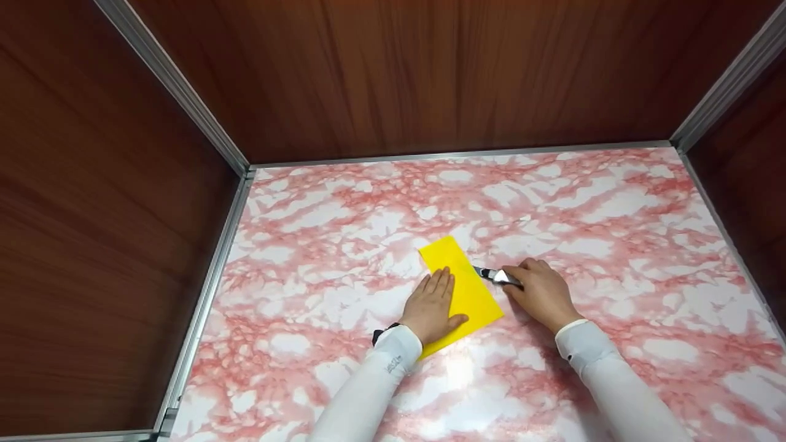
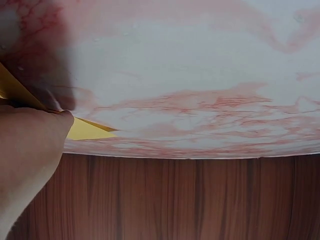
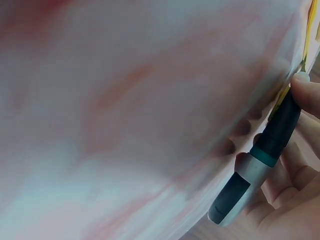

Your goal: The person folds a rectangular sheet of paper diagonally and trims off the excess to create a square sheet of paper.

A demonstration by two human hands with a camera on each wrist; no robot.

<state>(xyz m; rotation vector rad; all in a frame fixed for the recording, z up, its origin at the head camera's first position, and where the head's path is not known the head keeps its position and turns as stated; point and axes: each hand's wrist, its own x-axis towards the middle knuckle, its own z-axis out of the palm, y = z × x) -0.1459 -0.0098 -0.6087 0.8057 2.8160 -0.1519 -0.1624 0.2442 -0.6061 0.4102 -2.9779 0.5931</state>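
Note:
A yellow sheet of paper (image 1: 476, 301) lies slanted on the table. My left hand (image 1: 430, 307) rests flat on it, fingers together and thumb spread to the side. In the left wrist view, part of the left hand (image 2: 32, 150) covers the paper, and a pointed yellow corner (image 2: 92, 131) shows past it. My right hand (image 1: 543, 291) grips a utility knife (image 1: 500, 276), whose blade end is right at the paper's right edge. From the right wrist view, the knife's black and silver handle (image 3: 260, 155) has a teal band, with the thumb near its front end.
The table (image 1: 307, 245) has a red and white marbled top. Brown wood-grain panels (image 1: 399, 73) stand behind it and at both sides. A metal rail (image 1: 202, 282) runs along the left edge.

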